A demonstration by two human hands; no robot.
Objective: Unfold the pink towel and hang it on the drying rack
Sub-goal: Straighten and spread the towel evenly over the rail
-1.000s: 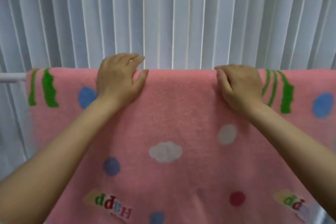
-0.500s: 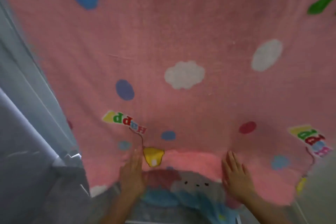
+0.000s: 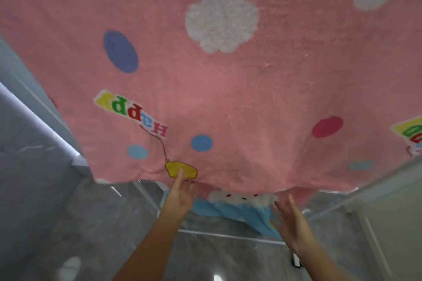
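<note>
The pink towel [image 3: 228,98] hangs spread out and fills the upper two thirds of the head view, with coloured dots, white clouds and upside-down "Happy" lettering. Its lower hem curls under, showing a blue and white patch. My left hand [image 3: 180,191] reaches up to that hem, fingertips touching the yellow balloon print. My right hand [image 3: 290,217] is at the folded-under blue part of the hem, fingers spread, holding nothing. White bars of the drying rack [image 3: 228,234] show low behind the towel; the top bar is out of frame.
Grey marbled floor tiles [image 3: 68,212] lie below. A white rack leg or rail [image 3: 45,128] runs diagonally at the left, another pale rail [image 3: 365,191] at the right. A small dark object [image 3: 296,262] sits on the floor near my right forearm.
My view dropped from the top bar to the towel's lower edge. Both hands left the top of the towel and now sit at the bottom hem, closer in view than half a second ago.
</note>
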